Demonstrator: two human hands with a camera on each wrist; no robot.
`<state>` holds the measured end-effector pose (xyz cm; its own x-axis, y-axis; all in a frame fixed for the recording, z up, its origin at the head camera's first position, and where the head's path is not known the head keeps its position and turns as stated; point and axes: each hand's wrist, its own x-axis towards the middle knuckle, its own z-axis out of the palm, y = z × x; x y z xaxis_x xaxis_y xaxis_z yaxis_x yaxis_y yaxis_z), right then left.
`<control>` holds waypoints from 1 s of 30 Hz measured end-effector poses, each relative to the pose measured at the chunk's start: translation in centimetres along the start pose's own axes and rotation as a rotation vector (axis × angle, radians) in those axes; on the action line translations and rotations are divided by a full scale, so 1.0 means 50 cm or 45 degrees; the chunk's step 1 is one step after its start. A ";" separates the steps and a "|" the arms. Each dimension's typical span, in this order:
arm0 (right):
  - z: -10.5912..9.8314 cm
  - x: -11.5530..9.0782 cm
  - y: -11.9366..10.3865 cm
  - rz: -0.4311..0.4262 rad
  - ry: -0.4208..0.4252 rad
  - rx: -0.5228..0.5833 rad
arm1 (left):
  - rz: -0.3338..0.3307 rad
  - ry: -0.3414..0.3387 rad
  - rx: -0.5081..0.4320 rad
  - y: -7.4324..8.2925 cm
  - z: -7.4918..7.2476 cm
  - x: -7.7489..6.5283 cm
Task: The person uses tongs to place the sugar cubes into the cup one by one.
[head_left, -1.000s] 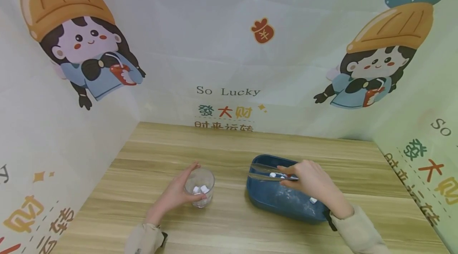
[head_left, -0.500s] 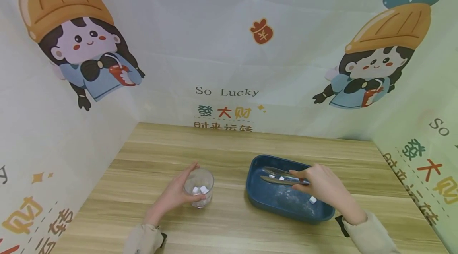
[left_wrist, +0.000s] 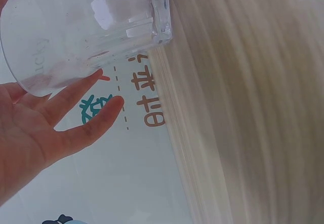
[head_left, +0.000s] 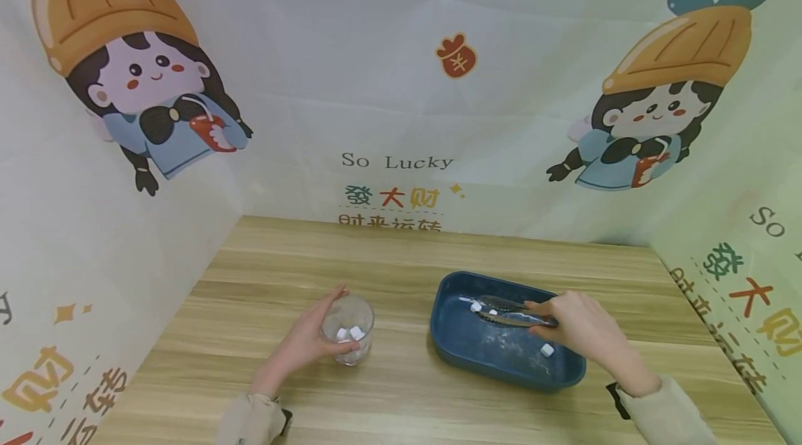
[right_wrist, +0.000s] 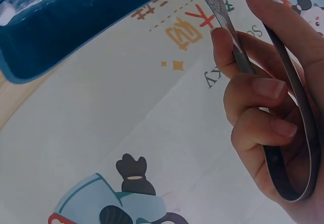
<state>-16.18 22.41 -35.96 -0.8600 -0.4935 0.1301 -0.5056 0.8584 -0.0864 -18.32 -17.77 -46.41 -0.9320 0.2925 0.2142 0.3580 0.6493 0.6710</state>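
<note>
In the head view, my left hand (head_left: 303,342) holds a clear drinking glass (head_left: 348,308) upright on the table, thumb in front and fingers behind. Several white cubes (head_left: 356,333) lie at its bottom. On the right, my right hand (head_left: 585,325) grips metal tongs (right_wrist: 306,107), its fingers wrapped round both arms in the right wrist view. The tongs' two tips reach down into a dark blue tray (head_left: 489,366) and stand apart. White cubes lie in the tray: one (head_left: 476,307) by the tips, another partly hidden between the arms, and one (head_left: 547,349) at the near right.
The wood-grain table (head_left: 401,396) carries the glass on the left and the tray on the right, with a gap between them. Printed cloth walls (head_left: 301,118) enclose the table at the back and both sides.
My right hand with the tongs has moved to the right and lower over the tray, uncovering its right end. The left hand stays on the glass.
</note>
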 end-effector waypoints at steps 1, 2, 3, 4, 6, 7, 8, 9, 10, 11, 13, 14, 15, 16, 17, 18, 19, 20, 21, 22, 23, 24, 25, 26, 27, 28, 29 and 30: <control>-0.001 -0.001 0.003 0.003 -0.002 -0.012 | -0.005 -0.001 -0.005 0.000 0.000 0.000; -0.002 -0.002 0.005 0.009 -0.002 -0.024 | -0.006 -0.001 -0.005 0.000 0.000 -0.001; -0.004 -0.003 0.008 0.011 -0.004 -0.035 | -0.007 -0.001 -0.007 0.000 0.001 -0.001; -0.004 -0.003 0.011 0.015 -0.008 -0.044 | -0.005 -0.002 -0.006 0.000 0.001 -0.001; -0.006 -0.004 0.016 0.017 -0.016 -0.056 | 0.004 0.001 -0.002 0.000 0.001 -0.001; -0.007 -0.004 0.018 0.020 -0.022 -0.062 | 0.008 0.002 -0.003 0.000 0.001 -0.001; -0.007 -0.005 0.020 0.028 -0.033 -0.064 | 0.012 0.003 0.002 0.000 0.001 -0.001; -0.007 -0.006 0.022 0.030 -0.040 -0.067 | 0.018 0.003 0.004 0.000 0.001 0.000; -0.007 -0.006 0.024 0.032 -0.044 -0.069 | 0.020 0.004 0.004 0.000 0.000 0.000; -0.006 -0.007 0.025 0.029 -0.048 -0.073 | 0.023 0.004 0.004 0.000 0.000 0.000; -0.005 -0.009 0.028 0.014 -0.040 -0.083 | 0.020 0.002 -0.002 0.001 -0.002 0.000; -0.004 -0.010 0.030 0.001 -0.032 -0.088 | 0.019 0.001 -0.004 0.001 -0.002 0.000; -0.004 -0.011 0.032 -0.009 -0.025 -0.093 | 0.020 0.001 -0.008 0.001 -0.003 0.000; -0.003 -0.012 0.034 -0.018 -0.018 -0.096 | 0.018 -0.001 -0.009 0.001 -0.003 0.000; -0.002 -0.013 0.035 -0.023 -0.012 -0.103 | 0.016 -0.003 -0.010 0.001 -0.003 0.000; -0.002 -0.014 0.037 -0.027 -0.008 -0.109 | 0.012 -0.003 -0.012 0.001 -0.003 0.000; -0.001 -0.015 0.039 -0.023 -0.010 -0.115 | 0.009 -0.005 -0.011 0.001 -0.003 0.000; -0.001 -0.015 0.041 -0.012 -0.014 -0.120 | 0.008 -0.006 -0.011 0.000 -0.003 0.000; -0.001 -0.015 0.043 -0.003 -0.015 -0.130 | 0.006 -0.008 -0.010 -0.001 -0.002 0.000; 0.000 -0.016 0.045 0.004 -0.019 -0.141 | 0.003 -0.010 -0.011 -0.001 -0.002 0.000; 0.000 -0.016 0.047 0.009 -0.023 -0.153 | 0.001 -0.011 -0.012 -0.002 -0.001 0.000; 0.001 -0.016 0.049 0.012 -0.027 -0.162 | 0.003 -0.011 -0.013 -0.003 0.000 0.000; 0.002 -0.016 0.051 0.016 -0.028 -0.172 | 0.002 -0.013 -0.012 -0.003 0.000 0.000; 0.002 -0.016 0.053 0.016 -0.030 -0.180 | 0.002 -0.015 -0.016 -0.003 0.000 0.000; 0.002 -0.015 0.055 0.015 -0.034 -0.188 | 0.002 -0.016 -0.020 -0.004 0.000 0.001; 0.002 -0.015 0.057 0.018 -0.042 -0.193 | 0.004 -0.016 -0.024 -0.003 0.000 0.001; 0.003 -0.014 0.058 0.022 -0.046 -0.199 | 0.005 -0.017 -0.024 -0.003 0.000 0.001; 0.002 -0.014 0.060 0.022 -0.050 -0.202 | 0.003 -0.018 -0.027 -0.003 0.000 0.001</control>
<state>-17.13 25.32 -36.43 -0.8722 -0.4806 0.0911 -0.4760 0.8768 0.0690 -18.43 -17.85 -46.49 -0.9301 0.3041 0.2060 0.3589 0.6333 0.6856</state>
